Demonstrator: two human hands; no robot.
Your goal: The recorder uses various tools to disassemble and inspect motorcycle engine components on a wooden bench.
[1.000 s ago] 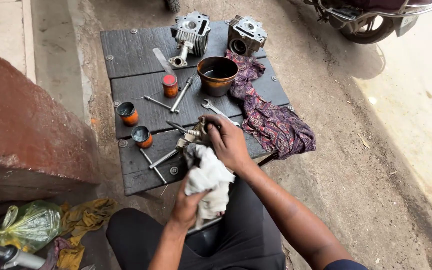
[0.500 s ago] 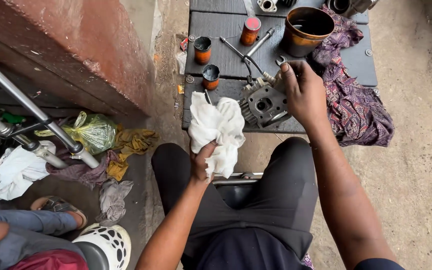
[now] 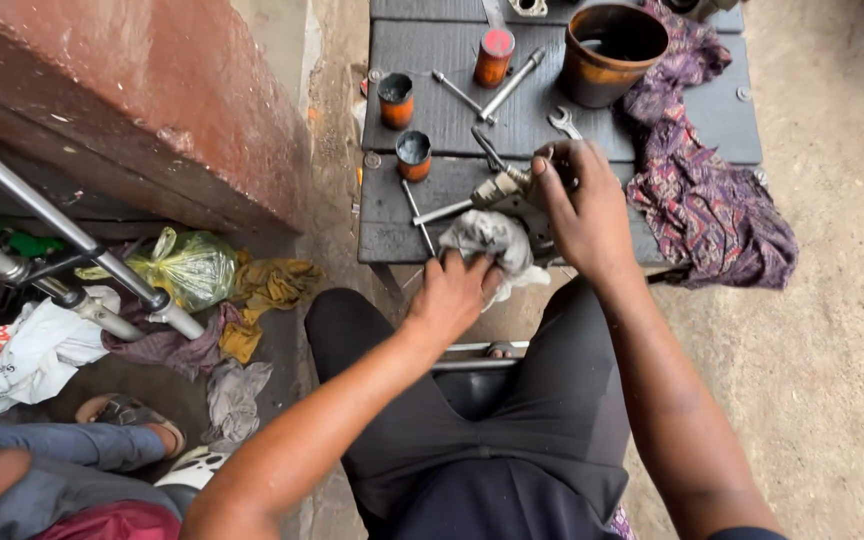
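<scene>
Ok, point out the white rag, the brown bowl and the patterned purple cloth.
white rag point(image 3: 487, 238), head view, on its crumpled top above the left hand.
brown bowl point(image 3: 592, 85), head view, on its outer wall.
patterned purple cloth point(image 3: 717, 215), head view, on its middle folds.

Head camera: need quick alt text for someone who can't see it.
A seated person's left hand presses a white rag against a metal engine part that the right hand grips on a dark wooden board, among small orange cups and spanners.
</scene>
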